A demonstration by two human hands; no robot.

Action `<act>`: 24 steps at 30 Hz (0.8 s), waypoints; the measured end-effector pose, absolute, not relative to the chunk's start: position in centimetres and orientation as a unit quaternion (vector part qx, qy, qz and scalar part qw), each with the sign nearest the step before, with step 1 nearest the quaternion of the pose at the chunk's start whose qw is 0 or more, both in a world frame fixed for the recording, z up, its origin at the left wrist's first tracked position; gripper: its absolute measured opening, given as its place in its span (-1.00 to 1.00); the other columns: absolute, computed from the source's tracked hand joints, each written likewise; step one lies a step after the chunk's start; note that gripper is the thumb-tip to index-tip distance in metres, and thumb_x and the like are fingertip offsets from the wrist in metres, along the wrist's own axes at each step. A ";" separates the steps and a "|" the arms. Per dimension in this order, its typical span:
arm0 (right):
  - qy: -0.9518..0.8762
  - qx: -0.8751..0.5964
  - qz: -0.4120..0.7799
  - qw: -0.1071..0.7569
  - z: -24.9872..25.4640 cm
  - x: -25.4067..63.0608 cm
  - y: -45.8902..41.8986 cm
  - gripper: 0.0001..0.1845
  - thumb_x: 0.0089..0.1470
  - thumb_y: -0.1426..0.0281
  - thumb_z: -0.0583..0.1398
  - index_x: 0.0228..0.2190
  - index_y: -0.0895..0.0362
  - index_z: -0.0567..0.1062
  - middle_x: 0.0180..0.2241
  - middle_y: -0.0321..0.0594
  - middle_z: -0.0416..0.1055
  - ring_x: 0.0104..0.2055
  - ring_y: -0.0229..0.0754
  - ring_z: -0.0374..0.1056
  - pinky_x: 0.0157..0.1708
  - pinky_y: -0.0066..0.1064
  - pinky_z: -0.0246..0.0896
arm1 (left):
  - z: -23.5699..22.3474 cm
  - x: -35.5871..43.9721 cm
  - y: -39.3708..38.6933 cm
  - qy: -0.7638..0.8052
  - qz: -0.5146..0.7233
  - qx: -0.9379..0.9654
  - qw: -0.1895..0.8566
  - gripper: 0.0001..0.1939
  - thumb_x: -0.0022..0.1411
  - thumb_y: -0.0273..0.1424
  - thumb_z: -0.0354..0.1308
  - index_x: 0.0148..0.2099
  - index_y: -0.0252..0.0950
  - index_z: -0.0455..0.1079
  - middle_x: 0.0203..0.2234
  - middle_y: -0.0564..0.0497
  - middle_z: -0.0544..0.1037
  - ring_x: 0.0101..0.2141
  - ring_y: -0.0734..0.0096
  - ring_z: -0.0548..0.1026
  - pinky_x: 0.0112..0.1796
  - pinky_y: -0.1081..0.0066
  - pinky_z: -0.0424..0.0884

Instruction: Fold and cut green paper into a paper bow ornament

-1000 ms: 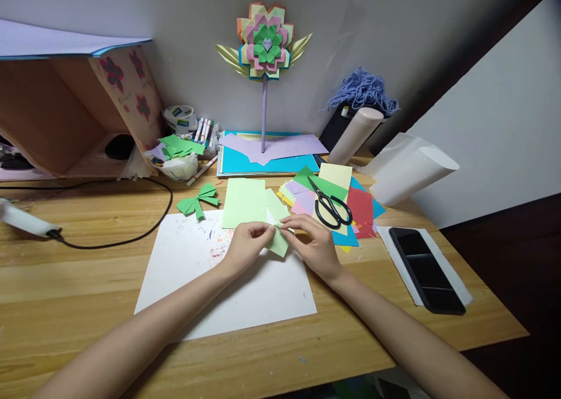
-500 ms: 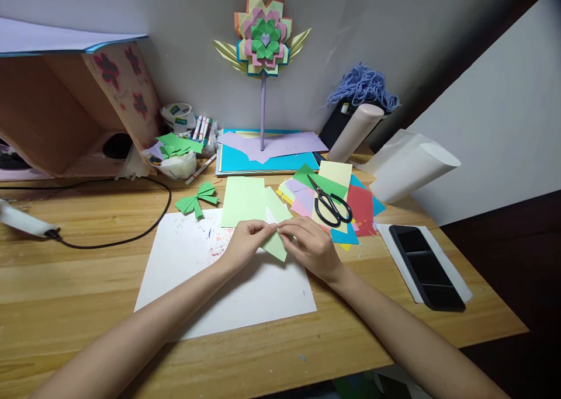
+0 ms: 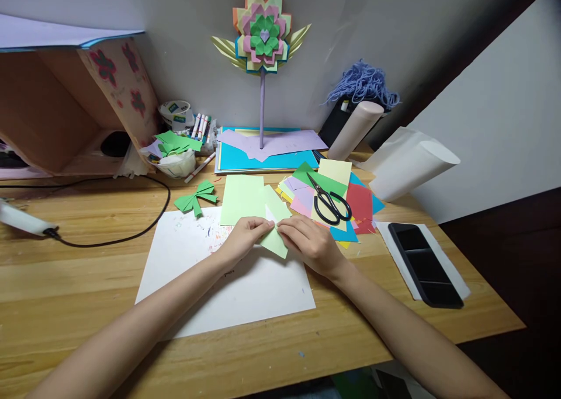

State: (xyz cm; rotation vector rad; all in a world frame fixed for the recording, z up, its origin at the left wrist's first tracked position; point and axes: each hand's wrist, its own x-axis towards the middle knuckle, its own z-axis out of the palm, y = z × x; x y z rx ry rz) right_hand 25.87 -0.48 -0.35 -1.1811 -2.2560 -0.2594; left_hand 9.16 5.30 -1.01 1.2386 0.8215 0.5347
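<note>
Between my two hands is a folded piece of light green paper, pinched at its middle. My left hand grips it with thumb and forefinger from the left. From the right, my right hand closes on the same piece, its fingers covering part of the fold. The paper is held over a white sheet marked with coloured specks. Just behind the hands lie a flat light green sheet and another pale green part with a white patch. A green paper bow rests to the left.
Black-handled scissors lie on a heap of coloured paper pieces. A phone is at the right. Behind stand a paper flower, a bowl of green scraps and paper rolls. A black cable curves at the left.
The view has shifted very slightly. Both hands keep their pinch on the folded paper, whose lower flap has tilted a little.
</note>
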 end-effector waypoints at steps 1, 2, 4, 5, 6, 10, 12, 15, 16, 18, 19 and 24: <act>-0.845 -0.442 -0.100 0.282 -0.3 25.9 -0.5 -0.80 0.13 0.56 0.04 -0.32 0.17 0.45 -0.34 -0.13 0.49 -0.28 -0.16 0.38 -0.32 -0.33 0.34 | -0.9 9.2 5.3 0.371 0.239 0.556 0.705 -0.64 0.09 -0.17 0.10 -0.57 -0.34 0.29 -0.68 0.15 0.13 -0.61 0.58 0.05 -0.54 0.47 -0.05; -0.846 -0.441 -0.103 0.281 -0.3 25.9 -0.4 -0.80 0.13 0.57 0.04 -0.32 0.18 0.45 -0.35 -0.13 0.49 -0.28 -0.16 0.38 -0.33 -0.33 0.34 | -0.9 9.2 5.3 0.372 0.238 0.557 0.704 -0.66 0.09 -0.17 0.11 -0.55 -0.34 0.32 -0.67 0.14 0.18 -0.60 0.57 0.08 -0.53 0.47 -0.01; -0.847 -0.436 -0.109 0.284 -0.4 25.9 -0.4 -0.81 0.11 0.58 0.05 -0.31 0.21 0.45 -0.35 -0.11 0.49 -0.28 -0.15 0.38 -0.33 -0.33 0.34 | -0.8 9.2 5.2 0.375 0.239 0.566 0.694 -0.68 0.07 -0.18 0.12 -0.49 -0.36 0.38 -0.63 0.10 0.29 -0.57 0.55 0.17 -0.50 0.47 0.06; -0.846 -0.435 -0.108 0.289 -0.5 25.9 -0.4 -0.82 0.10 0.58 0.06 -0.31 0.21 0.45 -0.35 -0.10 0.49 -0.27 -0.14 0.38 -0.33 -0.33 0.34 | -0.8 9.2 5.2 0.378 0.239 0.572 0.687 -0.69 0.07 -0.18 0.13 -0.46 -0.36 0.41 -0.60 0.08 0.34 -0.55 0.53 0.21 -0.48 0.47 0.10; -0.845 -0.434 -0.102 0.296 -0.6 25.9 -0.4 -0.82 0.10 0.59 0.07 -0.30 0.21 0.45 -0.34 -0.10 0.49 -0.27 -0.14 0.37 -0.33 -0.32 0.34 | -0.7 9.2 5.2 0.382 0.240 0.577 0.681 -0.70 0.06 -0.19 0.13 -0.44 -0.37 0.43 -0.58 0.06 0.37 -0.53 0.52 0.23 -0.46 0.46 0.12; -0.813 -0.456 0.008 0.363 -0.6 25.9 -0.5 -0.84 0.08 0.53 0.10 -0.30 0.15 0.46 -0.31 -0.13 0.47 -0.25 -0.16 0.36 -0.23 -0.27 0.32 | -0.8 9.2 5.2 0.384 0.255 0.574 0.677 -0.71 0.07 -0.22 0.12 -0.42 -0.38 0.45 -0.54 0.02 0.44 -0.48 0.48 0.31 -0.40 0.45 0.19; -0.764 -0.481 0.123 0.412 -0.4 26.0 -0.5 -0.87 0.08 0.48 0.12 -0.33 0.12 0.47 -0.28 -0.14 0.45 -0.21 -0.17 0.35 -0.19 -0.27 0.30 | -1.0 9.3 5.2 0.385 0.265 0.569 0.677 -0.71 0.08 -0.23 0.12 -0.41 -0.38 0.46 -0.54 0.02 0.46 -0.48 0.48 0.32 -0.40 0.46 0.20; -0.644 -0.516 0.330 0.458 -0.3 26.2 -0.2 -0.87 0.09 0.37 0.13 -0.37 0.12 0.47 -0.29 -0.17 0.42 -0.19 -0.18 0.34 -0.24 -0.33 0.30 | -1.4 9.4 5.1 0.384 0.272 0.567 0.676 -0.70 0.07 -0.21 0.13 -0.40 -0.39 0.45 -0.54 0.02 0.46 -0.50 0.49 0.33 -0.43 0.47 0.20; -0.601 -0.524 0.393 0.458 -0.4 26.3 -0.1 -0.86 0.09 0.33 0.13 -0.37 0.12 0.46 -0.31 -0.19 0.41 -0.22 -0.19 0.35 -0.28 -0.36 0.30 | -1.5 9.4 5.0 0.382 0.275 0.570 0.674 -0.70 0.07 -0.21 0.13 -0.40 -0.39 0.45 -0.54 0.01 0.47 -0.50 0.50 0.33 -0.44 0.47 0.20; -0.533 -0.534 0.491 0.436 -0.5 26.5 0.2 -0.83 0.04 0.28 0.17 -0.38 0.13 0.44 -0.37 -0.24 0.40 -0.31 -0.23 0.35 -0.37 -0.42 0.29 | -1.8 9.5 4.8 0.377 0.277 0.583 0.665 -0.70 0.07 -0.20 0.14 -0.41 -0.39 0.44 -0.54 0.01 0.47 -0.51 0.50 0.34 -0.45 0.48 0.20; -0.510 -0.537 0.526 0.419 -0.6 26.6 0.3 -0.81 0.01 0.26 0.20 -0.38 0.14 0.43 -0.39 -0.26 0.39 -0.34 -0.25 0.34 -0.40 -0.44 0.27 | -1.9 9.5 4.8 0.376 0.276 0.590 0.659 -0.70 0.08 -0.21 0.13 -0.41 -0.39 0.44 -0.55 0.01 0.46 -0.51 0.51 0.33 -0.46 0.49 0.20; -0.468 -0.538 0.599 0.364 -0.8 26.8 0.5 -0.74 -0.13 0.25 0.29 -0.47 0.18 0.42 -0.47 -0.28 0.37 -0.38 -0.26 0.33 -0.42 -0.46 0.25 | -1.9 9.4 4.6 0.372 0.258 0.620 0.641 -0.71 0.11 -0.24 0.11 -0.43 -0.40 0.44 -0.55 -0.01 0.46 -0.52 0.52 0.34 -0.47 0.49 0.19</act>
